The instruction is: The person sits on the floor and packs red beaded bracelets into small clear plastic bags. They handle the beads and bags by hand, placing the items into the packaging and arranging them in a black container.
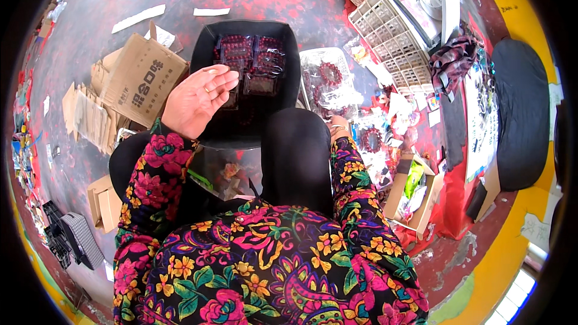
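Observation:
My left hand [201, 97] is raised over the left rim of a black bin [205, 48], its fingers stretched out and slightly curved, a ring on one. Nothing shows in it. Inside the bin lie several clear packets of dark red beads [262, 57]. My right hand [338, 125] is low beside my knee, at the near end of a pale tray [310, 60] holding clear plastic and dark red bead bracelets [330, 73]. Its fingertips are small and partly hidden, so what they touch cannot be made out. Another bead bracelet [371, 139] lies just right of that hand.
Cardboard boxes [144, 78] and flattened card stand left of the bin. A pale plastic crate [391, 36] stands at the far right. An open carton [415, 195] with a green packet lies near right. Plastic bags and scraps cover the floor between them. A black stool seat [521, 114] is further right.

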Demonstrator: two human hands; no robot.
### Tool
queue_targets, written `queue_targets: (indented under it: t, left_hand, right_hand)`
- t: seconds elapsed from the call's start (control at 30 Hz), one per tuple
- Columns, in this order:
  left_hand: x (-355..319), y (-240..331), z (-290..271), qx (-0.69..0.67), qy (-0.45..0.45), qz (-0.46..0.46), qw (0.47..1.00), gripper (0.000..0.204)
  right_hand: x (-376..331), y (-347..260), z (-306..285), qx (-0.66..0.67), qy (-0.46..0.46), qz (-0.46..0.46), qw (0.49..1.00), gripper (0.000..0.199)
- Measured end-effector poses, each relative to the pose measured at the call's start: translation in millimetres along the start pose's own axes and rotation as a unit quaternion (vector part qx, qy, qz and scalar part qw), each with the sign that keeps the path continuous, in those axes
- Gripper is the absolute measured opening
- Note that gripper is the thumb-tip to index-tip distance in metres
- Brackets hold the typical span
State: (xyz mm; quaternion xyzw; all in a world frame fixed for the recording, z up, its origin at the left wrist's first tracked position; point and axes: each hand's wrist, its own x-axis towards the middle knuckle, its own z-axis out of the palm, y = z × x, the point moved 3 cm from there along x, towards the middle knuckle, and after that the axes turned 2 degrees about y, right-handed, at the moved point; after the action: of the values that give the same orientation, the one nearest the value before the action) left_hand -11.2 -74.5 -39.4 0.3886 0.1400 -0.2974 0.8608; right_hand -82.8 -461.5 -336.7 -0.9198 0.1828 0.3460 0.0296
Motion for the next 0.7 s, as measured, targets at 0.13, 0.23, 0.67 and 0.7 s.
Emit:
queue_targets:
  t: [0.13, 0.23, 0.67, 0.7]
  left_hand:
    - [-5, 1, -6, -0.009, 0.014, 0.012, 1.0, 0.03]
    - [2, -1, -3, -0.004, -0.014, -0.002, 1.0, 0.031]
    - [0, 14, -4, -0.021, 0.005, 0.051, 0.998, 0.027]
    - [1, 21, -2, -0.024, 0.003, 0.063, 0.998, 0.027]
  right_hand:
    - [22, 18, -4, -0.012, 0.01, 0.084, 0.996, 0.028]
    - [44, 58, 19, -0.043, 0.028, 0.052, 0.997, 0.032]
    - [94, 76, 66, -0.13, 0.041, -0.051, 0.989, 0.031]
    - [91, 102, 62, 0.182, 0.062, 0.117, 0.974, 0.031]
